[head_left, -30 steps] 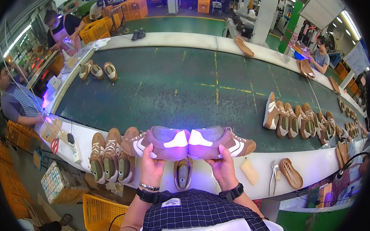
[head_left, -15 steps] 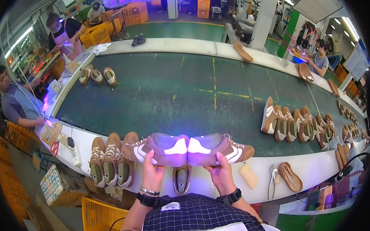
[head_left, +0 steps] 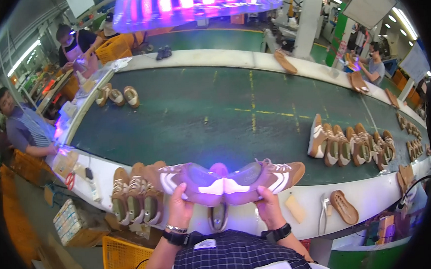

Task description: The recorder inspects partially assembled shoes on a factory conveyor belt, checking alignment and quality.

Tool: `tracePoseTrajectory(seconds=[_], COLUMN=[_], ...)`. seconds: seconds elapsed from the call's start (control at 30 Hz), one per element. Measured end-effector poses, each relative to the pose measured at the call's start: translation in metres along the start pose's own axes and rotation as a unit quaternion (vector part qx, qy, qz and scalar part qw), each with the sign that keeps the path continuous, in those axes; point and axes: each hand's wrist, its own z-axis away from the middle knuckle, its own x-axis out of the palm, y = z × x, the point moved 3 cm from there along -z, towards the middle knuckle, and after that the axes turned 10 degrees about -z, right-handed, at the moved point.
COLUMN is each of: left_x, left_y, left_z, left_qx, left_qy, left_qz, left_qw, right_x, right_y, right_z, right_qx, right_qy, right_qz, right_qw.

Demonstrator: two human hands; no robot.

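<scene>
The white-edged green desk (head_left: 195, 121) stretched ahead. Above its near side, the left shoe (head_left: 198, 188) and right shoe (head_left: 252, 184) met heel to heel. The left hand (head_left: 180, 212) had its fingers clamped on the former, the right hand (head_left: 269, 208) likewise on the latter.

Rows of sneakers (head_left: 344, 146) and loose soles (head_left: 344, 208) show a shoe factory.

I see a glowing pink-violet light panel (head_left: 196, 8) high ahead, a far green painted floor (head_left: 196, 41), and, far right, a broad white pillar (head_left: 311, 20) and long white tube light (head_left: 404, 23).
</scene>
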Motion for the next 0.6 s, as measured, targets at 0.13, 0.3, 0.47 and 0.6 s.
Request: tracePoseTrajectory(seconds=[0.13,0.3,0.47,0.6], left_x=[-0.013,-0.03,-0.052,-0.123], left_y=[-0.011,0.065,0.071,0.008], left_z=[-0.042,-0.14,-0.159,-0.15], left_qx=[-0.059,0.011,0.132,0.138], left_qy=[-0.068,-0.116,0.158,0.173], left_qz=[0.065,0.026,-0.284,-0.369], left_qw=[0.994,0.993,0.936,0.903], right_x=[-0.002,-0.044,-0.082,-0.063], right_y=[-0.003,0.021,0.043,0.043], right_z=[0.008,0.003,0.024,0.008], right_qx=[0.055,0.107,0.127,0.121], right_qy=[-0.044,-0.024,0.01,0.053], right_qz=[-0.093,-0.144,-0.122,-0.126], right_qw=[0.993,0.983,0.984,0.983])
